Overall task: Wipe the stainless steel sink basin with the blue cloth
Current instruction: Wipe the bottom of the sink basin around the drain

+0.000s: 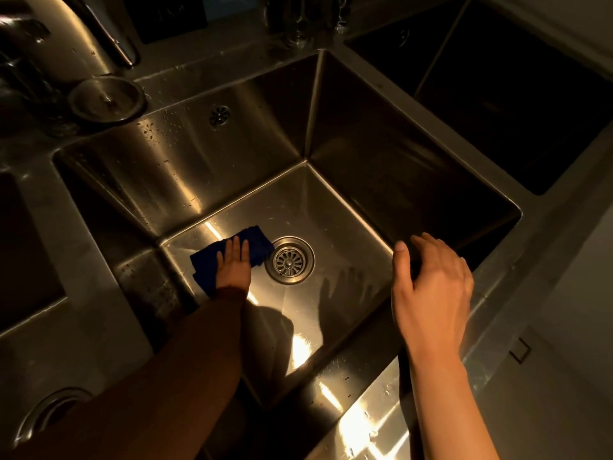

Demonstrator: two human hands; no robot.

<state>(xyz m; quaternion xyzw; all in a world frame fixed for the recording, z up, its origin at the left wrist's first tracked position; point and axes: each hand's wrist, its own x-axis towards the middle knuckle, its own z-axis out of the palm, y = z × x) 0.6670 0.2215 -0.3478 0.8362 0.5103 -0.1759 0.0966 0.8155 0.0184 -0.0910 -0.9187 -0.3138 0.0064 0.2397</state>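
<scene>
Counter: a steel worktop [99, 327] runs all around, spotted with water drops, and bright streaks of light fall on its near edge by my right forearm.
Sink basin: the stainless steel sink basin [348, 154] is deep and square, with brushed walls that go dark on the right side; the back wall is speckled with drops and has a small round overflow grille [219, 115] high up.
Neighbouring basins: another dark basin [517, 94] lies to the right, and part of one [26, 240] shows at the left edge.
My left arm: in a brown sleeve [185, 353], it reaches down to the floor of the basin.
My right hand: my right hand [431, 287] hovers over the right side of the basin, fingers loosely spread and slightly curled, gripping nothing.
Lid: a round metal lid [106, 99] sits on the counter behind the basin's left corner.
Blue cloth: the blue cloth [229, 257] is dark navy, folded into a thick pad with a ribbed texture, lying flat on the basin floor just left of the drain, its right corner almost at the drain rim.
Drain: a round strainer [290, 260] with radial slots sits mid-floor.
My left hand: my left hand [234, 263] lies palm down on the cloth, fingers straight and together, pressing rather than clutching.
</scene>
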